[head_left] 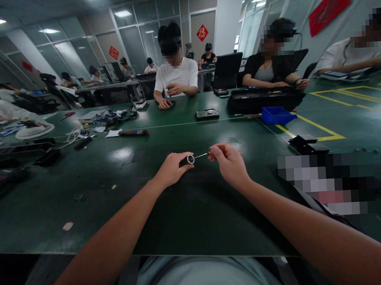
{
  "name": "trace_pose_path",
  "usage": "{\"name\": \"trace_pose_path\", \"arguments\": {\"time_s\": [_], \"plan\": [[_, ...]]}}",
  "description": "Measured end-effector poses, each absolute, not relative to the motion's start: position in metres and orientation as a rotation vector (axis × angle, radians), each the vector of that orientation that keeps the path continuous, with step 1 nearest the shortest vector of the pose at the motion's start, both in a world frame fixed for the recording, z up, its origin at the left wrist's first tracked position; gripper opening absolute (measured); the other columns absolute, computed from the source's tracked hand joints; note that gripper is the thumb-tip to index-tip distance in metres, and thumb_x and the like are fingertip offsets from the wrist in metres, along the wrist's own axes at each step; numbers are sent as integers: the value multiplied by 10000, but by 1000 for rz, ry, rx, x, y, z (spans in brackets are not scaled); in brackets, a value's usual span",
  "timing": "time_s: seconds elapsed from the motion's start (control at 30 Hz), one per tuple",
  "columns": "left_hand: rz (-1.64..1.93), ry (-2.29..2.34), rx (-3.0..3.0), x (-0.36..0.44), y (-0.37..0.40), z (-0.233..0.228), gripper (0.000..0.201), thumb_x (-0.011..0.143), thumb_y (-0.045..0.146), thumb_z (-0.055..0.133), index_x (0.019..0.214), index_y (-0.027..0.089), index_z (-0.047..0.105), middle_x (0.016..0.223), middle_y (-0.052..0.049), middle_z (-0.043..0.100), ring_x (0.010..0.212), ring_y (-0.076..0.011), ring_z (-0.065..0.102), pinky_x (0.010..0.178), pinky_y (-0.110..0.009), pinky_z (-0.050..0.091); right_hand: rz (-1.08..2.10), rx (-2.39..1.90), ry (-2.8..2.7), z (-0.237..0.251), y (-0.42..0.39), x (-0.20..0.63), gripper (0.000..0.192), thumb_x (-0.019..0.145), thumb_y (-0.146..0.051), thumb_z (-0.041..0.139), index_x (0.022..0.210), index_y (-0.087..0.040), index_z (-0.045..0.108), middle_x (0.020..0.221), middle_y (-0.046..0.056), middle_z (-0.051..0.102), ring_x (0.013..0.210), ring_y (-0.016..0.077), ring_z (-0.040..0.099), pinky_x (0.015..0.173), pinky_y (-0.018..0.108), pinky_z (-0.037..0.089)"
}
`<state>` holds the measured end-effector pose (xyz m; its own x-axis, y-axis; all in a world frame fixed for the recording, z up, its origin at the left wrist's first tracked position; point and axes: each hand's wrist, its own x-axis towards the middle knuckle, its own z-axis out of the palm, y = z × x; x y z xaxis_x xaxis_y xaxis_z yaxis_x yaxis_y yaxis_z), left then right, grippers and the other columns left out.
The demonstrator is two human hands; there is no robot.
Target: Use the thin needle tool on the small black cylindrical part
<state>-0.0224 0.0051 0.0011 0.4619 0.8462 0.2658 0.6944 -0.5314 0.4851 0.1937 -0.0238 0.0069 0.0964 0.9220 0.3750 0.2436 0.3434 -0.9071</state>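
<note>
Between the thumb and fingers of my left hand [170, 169] is a small round black part [190, 159] with a silvery rim, its round face turned toward me. My right hand [230, 164] pinches the red end of a thin screwdriver [200, 156]. The metal shaft points left, and its tip meets the rim of the round part or lies just in front of it; I cannot tell which. Both hands are over the green table [194, 219], near its middle. The fingers of my right hand cover most of the screwdriver's handle.
Across the table a person in a white shirt [176, 77] handles a small object. A hard drive [207, 114], a blue bin [277, 116] and a long black case [266, 100] stand beyond my hands. Cables and a dark cylindrical tool [133, 132] lie left. A blurred-out item [323, 184] lies right.
</note>
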Motion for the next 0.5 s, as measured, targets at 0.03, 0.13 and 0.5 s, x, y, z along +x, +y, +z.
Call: {"name": "trace_pose_path", "arguments": {"time_s": [0.03,0.13,0.5], "plan": [[701,1313,2405,-23,5,1,412,897,341,683,1297,255,629,1202,-59,694,1064,-255,613,970,-420,431,657,-1219,-1471,10,-26,194,304,919,-489,572,845,-207,660,698,23,690,653,171,641,638,315,467],[706,1312,2408,-23,4,1,412,896,340,685,1295,253,632,1202,-60,695,1067,-254,615,965,-418,435,492,-1353,-1550,18,-32,196,433,877,-561,615,618,-214,610,530,-7,611,499,137,541,545,288,386],[687,1313,2426,-24,6,-3,402,897,343,685,1287,259,635,1216,-53,695,1086,-255,614,966,-422,435,437,-1196,-1682,14,-31,195,197,920,-376,578,912,-202,672,794,37,719,704,180,657,639,301,464]]}}
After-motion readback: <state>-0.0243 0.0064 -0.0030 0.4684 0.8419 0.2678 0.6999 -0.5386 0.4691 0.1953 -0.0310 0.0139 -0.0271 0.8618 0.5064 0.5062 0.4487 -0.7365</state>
